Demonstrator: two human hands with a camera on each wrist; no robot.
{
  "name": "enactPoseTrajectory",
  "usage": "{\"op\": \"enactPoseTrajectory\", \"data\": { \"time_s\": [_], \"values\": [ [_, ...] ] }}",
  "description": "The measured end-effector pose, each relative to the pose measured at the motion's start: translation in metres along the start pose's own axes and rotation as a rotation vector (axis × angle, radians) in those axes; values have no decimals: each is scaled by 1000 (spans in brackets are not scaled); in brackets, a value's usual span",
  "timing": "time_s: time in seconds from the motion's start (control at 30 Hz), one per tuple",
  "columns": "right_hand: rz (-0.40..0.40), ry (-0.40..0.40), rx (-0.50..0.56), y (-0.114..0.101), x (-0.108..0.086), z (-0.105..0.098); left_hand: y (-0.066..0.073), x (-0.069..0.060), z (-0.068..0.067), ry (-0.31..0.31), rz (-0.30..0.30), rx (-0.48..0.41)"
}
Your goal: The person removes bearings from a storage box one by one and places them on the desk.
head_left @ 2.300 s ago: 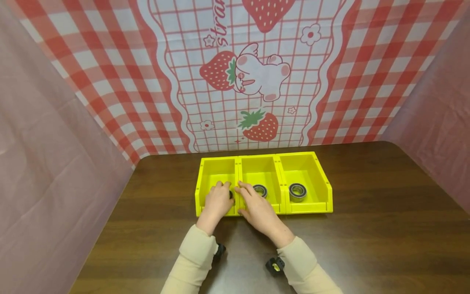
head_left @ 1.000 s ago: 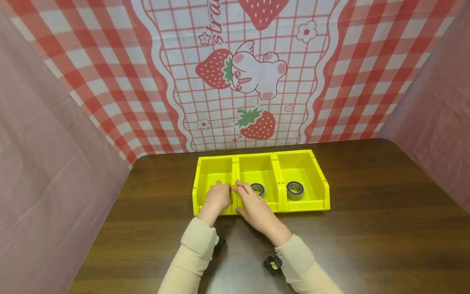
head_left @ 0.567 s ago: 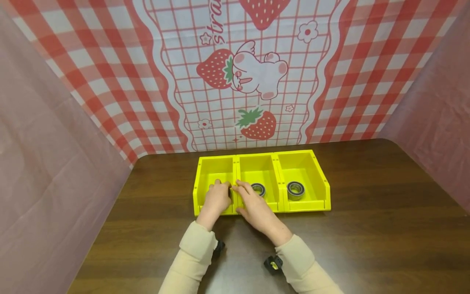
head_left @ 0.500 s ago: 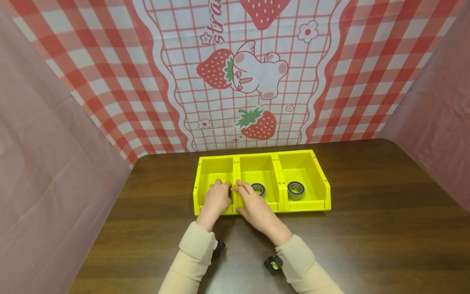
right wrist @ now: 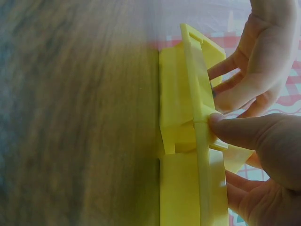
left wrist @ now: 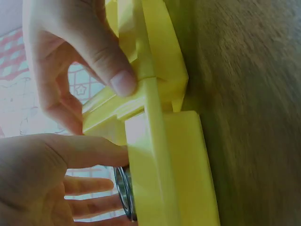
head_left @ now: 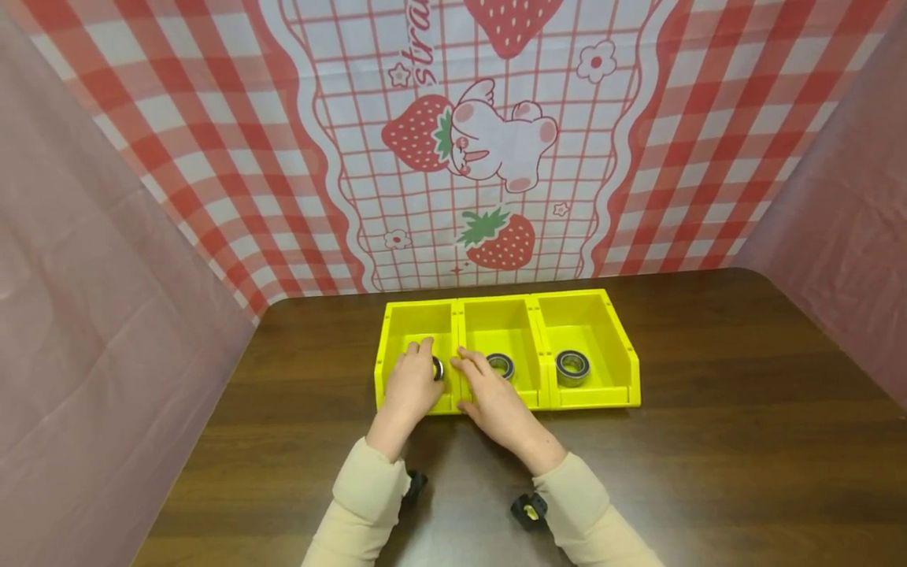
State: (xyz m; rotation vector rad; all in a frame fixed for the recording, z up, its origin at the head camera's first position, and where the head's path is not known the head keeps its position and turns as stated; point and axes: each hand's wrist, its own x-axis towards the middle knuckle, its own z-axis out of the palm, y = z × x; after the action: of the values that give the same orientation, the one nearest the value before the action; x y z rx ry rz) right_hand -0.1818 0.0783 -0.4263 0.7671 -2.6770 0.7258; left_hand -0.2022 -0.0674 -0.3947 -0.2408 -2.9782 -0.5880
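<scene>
Three joined yellow bins stand in a row on the table. My left hand is inside the left bin, its fingers loosely extended beside a ball bearing. In the left wrist view, that bearing sits low in the bin below the thumb, partly hidden by the wall. My right hand holds the divider between the left and middle bins. Its thumb presses the front rim and its fingers reach further back. Another bearing lies in the middle bin, and one more bearing in the right bin.
The brown wooden table extends around the bins. Behind it hangs a red-and-white strawberry cloth, with pink cloth at the sides. A black wrist camera sits at the right cuff.
My left hand has shifted slightly left and its fingers have straightened, leaving more of the left bin's bearing visible. My right hand stays at the divider.
</scene>
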Motion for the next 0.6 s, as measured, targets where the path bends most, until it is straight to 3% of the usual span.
{"op": "enactPoseTrajectory", "data": {
  "time_s": [0.33,0.43,0.6],
  "values": [
    [7,-16,3,1,-1,1,-8,-19,-12,81,107,37],
    [6,-8,-3,1,-1,1,-7,-26,-14,78,138,45],
    [1,-1,-25,1,0,0,-5,-37,-14,23,175,40]
  ]
}}
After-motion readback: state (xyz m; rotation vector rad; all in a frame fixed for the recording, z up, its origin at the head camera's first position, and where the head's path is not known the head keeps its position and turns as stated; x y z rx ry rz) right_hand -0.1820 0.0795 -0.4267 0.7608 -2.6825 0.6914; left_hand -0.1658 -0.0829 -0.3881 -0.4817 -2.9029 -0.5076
